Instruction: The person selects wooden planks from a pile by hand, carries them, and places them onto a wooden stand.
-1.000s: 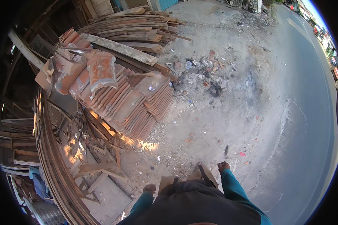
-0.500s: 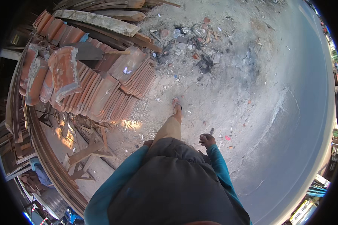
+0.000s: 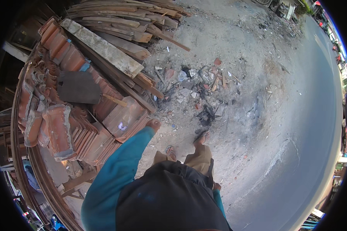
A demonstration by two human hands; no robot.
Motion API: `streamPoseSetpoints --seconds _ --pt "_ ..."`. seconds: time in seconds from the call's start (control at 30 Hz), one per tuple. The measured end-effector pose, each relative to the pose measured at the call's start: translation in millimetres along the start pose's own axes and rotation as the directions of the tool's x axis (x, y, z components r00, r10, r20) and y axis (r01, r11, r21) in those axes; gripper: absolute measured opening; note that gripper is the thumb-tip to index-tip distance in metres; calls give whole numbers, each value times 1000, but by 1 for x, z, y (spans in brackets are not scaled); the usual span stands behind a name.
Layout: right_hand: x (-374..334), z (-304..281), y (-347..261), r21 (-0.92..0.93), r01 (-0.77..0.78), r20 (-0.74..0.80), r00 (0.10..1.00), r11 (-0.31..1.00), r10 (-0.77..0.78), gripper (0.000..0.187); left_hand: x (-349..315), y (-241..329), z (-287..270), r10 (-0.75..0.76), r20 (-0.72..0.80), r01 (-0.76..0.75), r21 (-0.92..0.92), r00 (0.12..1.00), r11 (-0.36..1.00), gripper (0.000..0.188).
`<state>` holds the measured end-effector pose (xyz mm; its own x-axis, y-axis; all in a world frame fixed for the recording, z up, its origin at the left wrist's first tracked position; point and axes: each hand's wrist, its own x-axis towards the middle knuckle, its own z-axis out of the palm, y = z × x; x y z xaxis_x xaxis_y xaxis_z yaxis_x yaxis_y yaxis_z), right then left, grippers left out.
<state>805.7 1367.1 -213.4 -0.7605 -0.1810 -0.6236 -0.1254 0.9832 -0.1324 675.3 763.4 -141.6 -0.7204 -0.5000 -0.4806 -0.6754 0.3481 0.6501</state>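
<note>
My left hand (image 3: 154, 124) swings forward beside the right edge of a stack of clay roof tiles (image 3: 119, 117). Its fingers look curled in and nothing shows in them; a small gap seems to part it from the tiles, though contact is hard to judge. Low by my right hip, only a bit of my right hand (image 3: 217, 186) shows, its fingers hidden behind my body. On top of the tiles lies a flat dark blade with a short wooden handle (image 3: 117, 101). Larger curved ridge tiles (image 3: 58, 129) rest on the stack's near left side.
Long wooden planks (image 3: 131, 23) are piled at the far left, some jutting over the ground. Rubble and charred debris (image 3: 206, 113) lie ahead of my feet. A paved road (image 3: 312, 127) runs along the right. Broken timber (image 3: 79, 183) lies below the tiles.
I have stepped forward, so the tiles and debris sit nearer. My left hand has swung forward from my waist; my right hand has dropped back beside my hip. A second foot now shows.
</note>
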Motion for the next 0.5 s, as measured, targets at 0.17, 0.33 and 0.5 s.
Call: streamPoseSetpoints --seconds 0.17,0.33,0.5 --pt "121 -55 29 275 -45 19 999 960 41 28 48 58 46 -119 -10 117 -131 993 984 34" --pt "240 -250 -5 925 -350 306 916 146 258 33 47 52 80 -249 129 198 316 960 928 43" --pt "381 -375 -25 858 -94 -21 976 506 218 47 92 106 107 -569 370 505 261 735 822 48"
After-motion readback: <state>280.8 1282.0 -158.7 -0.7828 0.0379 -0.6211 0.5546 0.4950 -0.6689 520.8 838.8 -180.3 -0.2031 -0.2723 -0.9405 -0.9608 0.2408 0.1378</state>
